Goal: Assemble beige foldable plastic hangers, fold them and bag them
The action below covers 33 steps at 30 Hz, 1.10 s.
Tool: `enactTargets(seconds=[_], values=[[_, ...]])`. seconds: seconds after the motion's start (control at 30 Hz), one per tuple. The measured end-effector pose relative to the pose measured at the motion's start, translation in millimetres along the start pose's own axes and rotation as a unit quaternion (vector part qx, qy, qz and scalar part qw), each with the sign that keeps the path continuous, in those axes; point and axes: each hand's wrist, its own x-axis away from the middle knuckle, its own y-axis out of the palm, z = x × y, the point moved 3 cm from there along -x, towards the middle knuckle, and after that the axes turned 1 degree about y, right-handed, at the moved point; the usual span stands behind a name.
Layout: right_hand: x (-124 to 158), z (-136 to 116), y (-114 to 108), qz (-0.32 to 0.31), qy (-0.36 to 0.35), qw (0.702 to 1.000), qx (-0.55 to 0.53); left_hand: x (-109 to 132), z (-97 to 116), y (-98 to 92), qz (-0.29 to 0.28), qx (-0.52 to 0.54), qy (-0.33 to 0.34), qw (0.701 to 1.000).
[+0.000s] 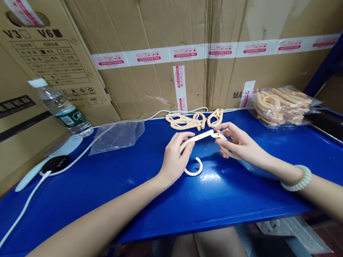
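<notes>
A beige plastic folding clothes hanger (201,136) is held between both of my hands above the blue table (145,210). My left hand (174,158) pinches its left part with thumb and fingers. On the right, my right hand (237,144) grips the other part near a rounded joint, with a further strip showing below the fingers. A beige open hook (194,168) shows under my left hand; whether it joins the held hanger is hidden. Just behind my hands lie several folded beige hangers (181,121).
At the back right sits a clear bag of beige hangers (280,104) beside a black phone (337,128). Left are a flat plastic bag (116,136), a water bottle (66,108), a light-blue comb (65,146) and a black cabled device (56,163). Cardboard boxes (152,90) wall the back.
</notes>
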Motion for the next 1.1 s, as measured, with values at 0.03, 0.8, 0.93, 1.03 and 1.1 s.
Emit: enactTargets(seconds=[0.03,0.8,0.93,1.03,1.1], values=[[-0.4,1.7,1.0,-0.013,0.011,1.0,0.007,0.4,0.7,0.0,-0.005,-0.024,0.01,1.0],[11.7,8.4,18.9,-0.176,0.096,0.976,0.088,11.0,22.4,13.6,-0.248,-0.486,0.213,0.811],[14.9,3.9,19.3,-0.166,0.041,0.97,0.175,13.7,24.1,13.4,-0.261,-0.491,0.215,0.803],[16.1,-1.8,20.8,-0.153,-0.029,0.957,0.245,13.8,21.2,14.0,-0.26,-0.474,0.196,0.818],[17.1,-6.4,22.4,-0.138,-0.105,0.936,0.306,13.0,17.5,14.5,-0.255,-0.453,0.165,0.838]])
